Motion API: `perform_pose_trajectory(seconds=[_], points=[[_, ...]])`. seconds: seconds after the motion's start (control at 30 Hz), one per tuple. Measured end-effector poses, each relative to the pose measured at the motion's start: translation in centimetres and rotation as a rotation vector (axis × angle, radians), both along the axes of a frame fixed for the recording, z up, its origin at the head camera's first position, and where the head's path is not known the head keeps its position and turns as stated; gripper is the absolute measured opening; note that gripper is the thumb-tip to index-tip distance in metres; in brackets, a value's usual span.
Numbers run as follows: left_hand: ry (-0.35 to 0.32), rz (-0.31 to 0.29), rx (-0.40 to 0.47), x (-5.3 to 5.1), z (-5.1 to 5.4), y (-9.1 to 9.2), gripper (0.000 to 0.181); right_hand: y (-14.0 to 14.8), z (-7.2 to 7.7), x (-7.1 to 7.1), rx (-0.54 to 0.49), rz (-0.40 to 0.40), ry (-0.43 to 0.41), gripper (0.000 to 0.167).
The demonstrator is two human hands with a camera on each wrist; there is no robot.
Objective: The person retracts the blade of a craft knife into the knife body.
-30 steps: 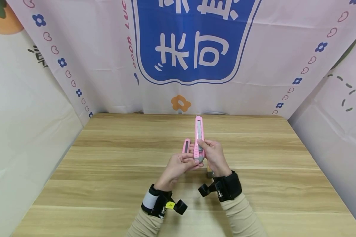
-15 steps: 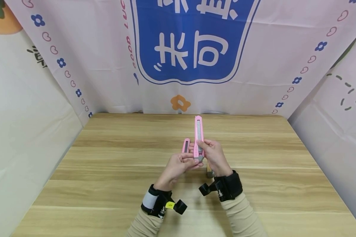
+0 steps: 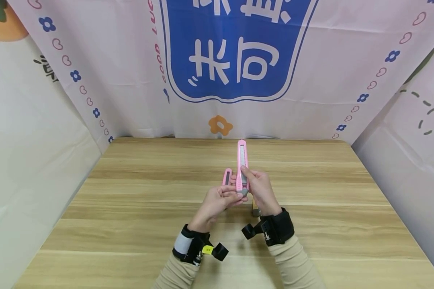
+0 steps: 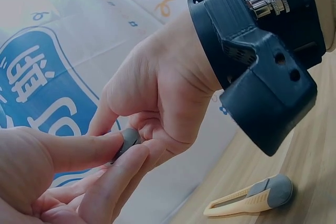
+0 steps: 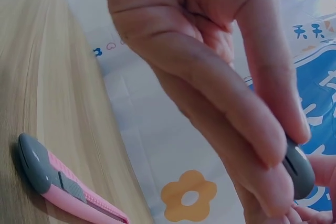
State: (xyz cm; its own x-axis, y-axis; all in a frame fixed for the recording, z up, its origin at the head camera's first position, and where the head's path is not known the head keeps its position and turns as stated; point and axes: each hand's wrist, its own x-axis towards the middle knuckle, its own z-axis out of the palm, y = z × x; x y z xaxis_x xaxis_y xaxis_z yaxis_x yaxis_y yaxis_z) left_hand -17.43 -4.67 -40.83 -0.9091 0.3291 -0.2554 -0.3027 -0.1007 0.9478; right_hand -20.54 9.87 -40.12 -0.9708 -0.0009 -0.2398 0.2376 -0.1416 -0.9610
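A pink utility knife [image 3: 242, 154] with a grey end cap is held up off the table, its long body pointing away from me. My left hand [image 3: 217, 200] pinches the grey cap [image 5: 299, 174] between thumb and fingers. Around the body my right hand [image 3: 262, 192] grips, its thumb lying on the knife's upper face. The wrist views show little beyond the cap; fingers hide the body there. A second pink utility knife [image 5: 79, 203] lies on the table just left of my hands. Partly behind my right wrist lies a yellow-orange one [image 4: 241, 200] with a grey end.
The wooden table [image 3: 137, 192] spreads out to both sides of my forearms. Behind it hangs a pale cloth [image 3: 141, 100] with a blue printed emblem. Cloth walls also close off the left and right sides. A black camera mount [image 3: 277, 228] sits on my right wrist.
My right thumb has slid slightly away from me along the knife. The held knife has shifted a tiny bit the same way. The two knives on the table stay put.
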Motion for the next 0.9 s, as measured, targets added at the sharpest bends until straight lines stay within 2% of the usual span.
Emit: perform_pose_trajectory(seconds=[0.43,0.73,0.9], points=[[-0.002,-0.009,0.004,0.03,0.12,0.01,0.030,-0.44,-0.08,0.15,0.084,-0.056,0.055,0.039],[0.013,-0.017,0.024,0.10,0.17,0.12,0.029,-0.11,0.04,0.12,0.125,-0.044,0.059,0.037],[0.017,-0.012,0.008,0.06,0.02,0.21,0.029,-0.03,-0.06,0.10,0.108,-0.031,0.062,0.036]])
